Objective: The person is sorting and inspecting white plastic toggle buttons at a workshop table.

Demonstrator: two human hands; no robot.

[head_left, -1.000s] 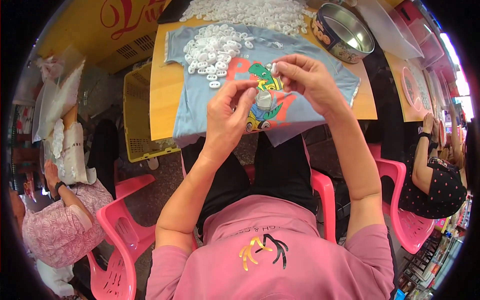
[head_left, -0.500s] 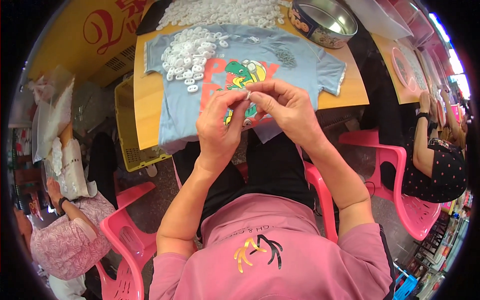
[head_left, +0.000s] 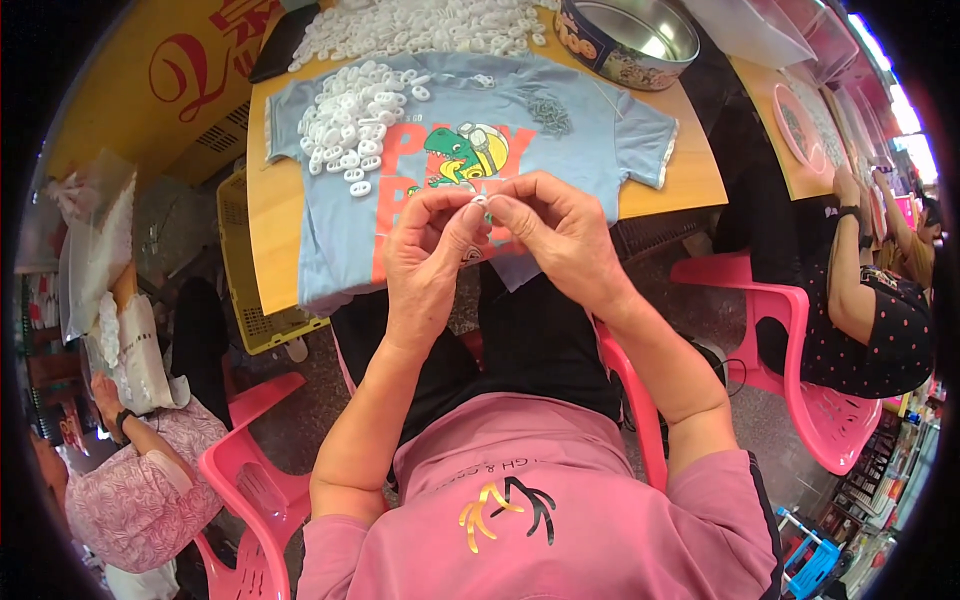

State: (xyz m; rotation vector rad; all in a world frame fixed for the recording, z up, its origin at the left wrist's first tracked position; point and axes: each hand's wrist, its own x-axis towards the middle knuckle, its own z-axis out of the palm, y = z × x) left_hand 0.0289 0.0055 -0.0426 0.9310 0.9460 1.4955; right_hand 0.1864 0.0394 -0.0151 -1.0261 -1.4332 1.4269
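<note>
Pinching a small white plastic ring piece [head_left: 481, 201] between thumbs and forefingers, the left hand [head_left: 428, 262] and right hand [head_left: 558, 232] met above the near edge of the surface [head_left: 690, 170], fingers narrowed tightly on it. The piece looked light, stiff and easily dropped, best held by its rim. Beneath lay a light blue T-shirt [head_left: 600, 130] with a dinosaur print, bearing a heap of white pieces [head_left: 350, 125]. A round metal tin [head_left: 628, 35] stood farther back, nothing blocking the hands.
</note>
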